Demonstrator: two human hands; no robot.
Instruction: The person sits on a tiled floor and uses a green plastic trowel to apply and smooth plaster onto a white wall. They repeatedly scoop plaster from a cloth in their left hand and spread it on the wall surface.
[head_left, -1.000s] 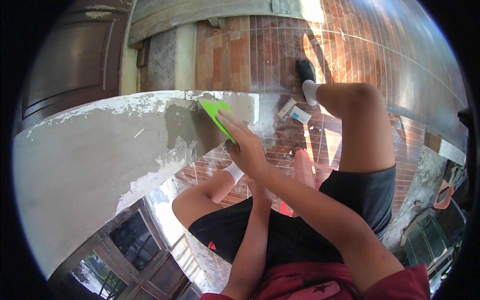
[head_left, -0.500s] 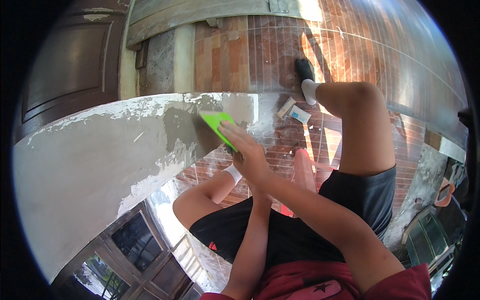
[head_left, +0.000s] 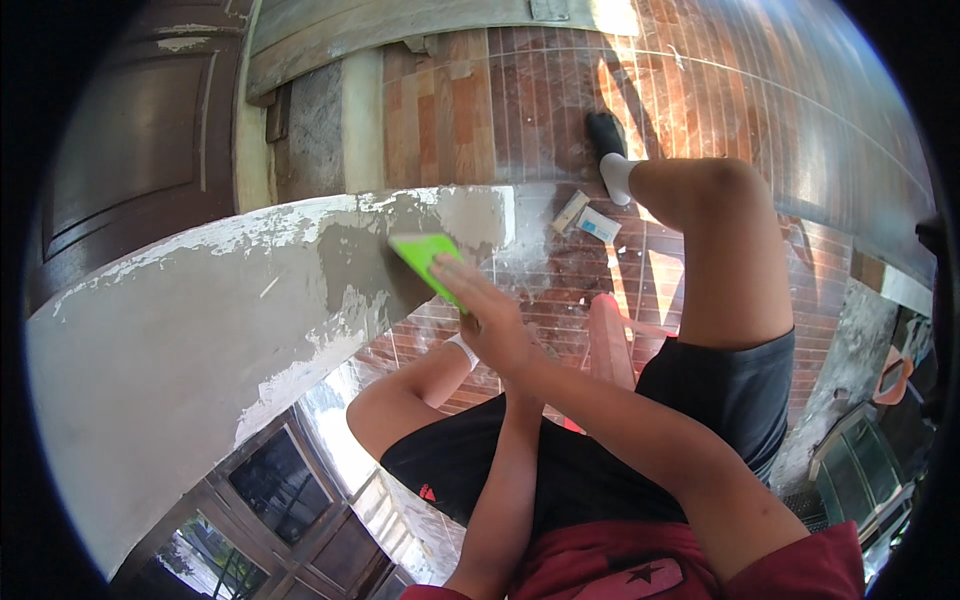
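My right hand [head_left: 495, 315] grips a bright green flat plastic spreader [head_left: 428, 262], fingers stretched along its face and the thumb side hidden behind it. The blade's far edge lies at the low plastered wall [head_left: 200, 300], over a darker, damp-looking grey patch [head_left: 355, 250]; whether it touches cannot be told. My left forearm passes under the right one, and my left hand [head_left: 524, 392] is mostly hidden beneath the right wrist, its fingers out of sight. Flaking white paint borders the grey plaster.
A wooden-handled flat tool [head_left: 571, 212] and a white-and-blue packet [head_left: 598, 225] lie on the red-brown tiled floor [head_left: 550, 110]. A pink stool [head_left: 607, 340] stands between my legs. Brown wooden doors [head_left: 130, 140] are at the left, and a louvred glass frame [head_left: 860, 470] leans at the right.
The green spreader has shifted slightly left and down along the wall, its face turned more toward view. My right hand has moved with it, and the view has shifted a little.
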